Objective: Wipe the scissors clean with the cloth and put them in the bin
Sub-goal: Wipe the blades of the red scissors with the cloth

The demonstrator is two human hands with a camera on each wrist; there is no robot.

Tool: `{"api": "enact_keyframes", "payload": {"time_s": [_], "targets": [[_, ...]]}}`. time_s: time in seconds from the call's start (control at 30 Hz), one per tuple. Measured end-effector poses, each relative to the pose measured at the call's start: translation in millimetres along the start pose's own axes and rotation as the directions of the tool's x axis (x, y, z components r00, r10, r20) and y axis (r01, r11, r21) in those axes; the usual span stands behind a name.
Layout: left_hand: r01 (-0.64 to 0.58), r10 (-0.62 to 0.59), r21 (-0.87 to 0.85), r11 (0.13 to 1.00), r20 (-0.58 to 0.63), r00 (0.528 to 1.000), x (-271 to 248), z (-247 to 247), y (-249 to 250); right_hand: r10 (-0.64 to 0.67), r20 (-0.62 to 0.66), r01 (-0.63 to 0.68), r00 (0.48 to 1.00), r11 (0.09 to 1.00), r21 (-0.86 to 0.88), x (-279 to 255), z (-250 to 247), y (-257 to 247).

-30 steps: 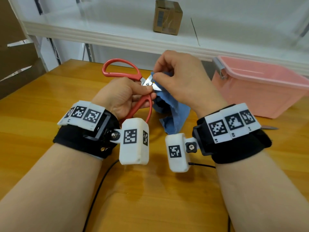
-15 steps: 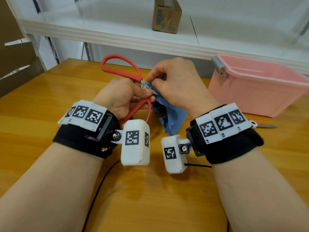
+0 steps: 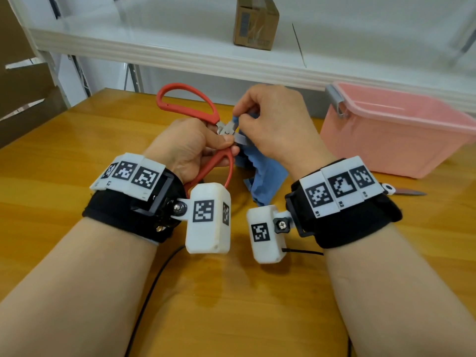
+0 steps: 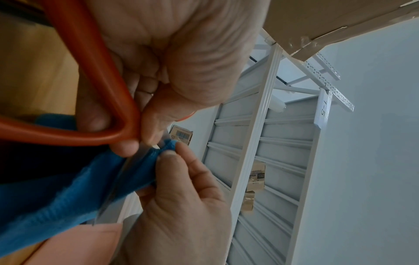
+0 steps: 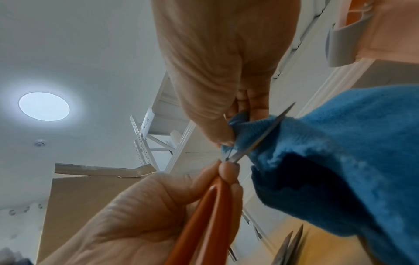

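Observation:
Red-handled scissors (image 3: 192,105) are held above the wooden table, handles up and to the left. My left hand (image 3: 195,148) grips them near the pivot, thumb on the lower red handle (image 4: 95,93). My right hand (image 3: 273,124) pinches a blue cloth (image 3: 265,176) folded around the steel blades (image 5: 260,138) just past the pivot. In the left wrist view the cloth (image 4: 75,181) wraps both sides of the blade (image 4: 113,186). In the right wrist view the blade tip pokes out of the cloth (image 5: 340,154). A pink plastic bin (image 3: 394,135) stands to the right.
A second pair of scissors lies on the table behind my right wrist, its blade tips (image 3: 409,193) showing. A white shelf (image 3: 180,52) with a small cardboard box (image 3: 255,21) runs behind the table. Black cables trail from the wrist cameras.
The right hand with the cloth has slid along the blades toward the pivot. The scissors have tilted, handles rising slightly. The left hand's grip is unchanged.

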State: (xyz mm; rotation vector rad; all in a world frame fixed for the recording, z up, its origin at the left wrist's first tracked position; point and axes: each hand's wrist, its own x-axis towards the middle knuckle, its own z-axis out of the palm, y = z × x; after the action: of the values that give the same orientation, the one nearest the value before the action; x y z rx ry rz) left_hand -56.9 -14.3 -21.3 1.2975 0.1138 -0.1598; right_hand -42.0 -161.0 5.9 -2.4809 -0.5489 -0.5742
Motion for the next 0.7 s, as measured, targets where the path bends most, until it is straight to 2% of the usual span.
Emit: {"api": "enact_keyframes", "payload": {"time_s": [0.07, 0.2, 0.33, 0.4, 0.53, 0.7], "targets": [[0.001, -0.001, -0.005, 1.0, 0.003, 1.0, -0.9, -0.2, 0.6, 0.002, -0.013, -0.001, 1.0, 1.0, 0.017, 0.1, -0.5, 0.4], [-0.019, 0.019, 0.017, 1.0, -0.006, 1.0, -2.1, -0.8, 0.0, -0.066, 0.097, 0.068, 0.993, 0.997, -0.022, 0.6, -3.2, -3.7], [-0.011, 0.011, 0.013, 1.0, 0.009, 1.0, -2.2, 0.5, 1.2, -0.017, -0.018, 0.017, 1.0, 1.0, 0.007, 2.0, -2.2, 3.0], [-0.008, 0.008, 0.012, 1.0, 0.016, 1.0, -1.8, -0.1, 1.4, -0.005, -0.031, 0.006, 0.999, 0.999, 0.031, 2.0, -3.9, 4.2], [-0.016, 0.015, 0.039, 0.999, 0.024, 1.0, -1.5, -1.6, -0.2, -0.041, 0.104, 0.039, 0.994, 0.999, 0.026, 0.2, -6.4, -3.1], [0.008, -0.01, 0.043, 0.999, 0.038, 0.999, -1.9, -0.7, 2.8, 0.016, -0.043, -0.014, 0.999, 0.999, 0.039, 3.9, -2.2, 4.3]]}}
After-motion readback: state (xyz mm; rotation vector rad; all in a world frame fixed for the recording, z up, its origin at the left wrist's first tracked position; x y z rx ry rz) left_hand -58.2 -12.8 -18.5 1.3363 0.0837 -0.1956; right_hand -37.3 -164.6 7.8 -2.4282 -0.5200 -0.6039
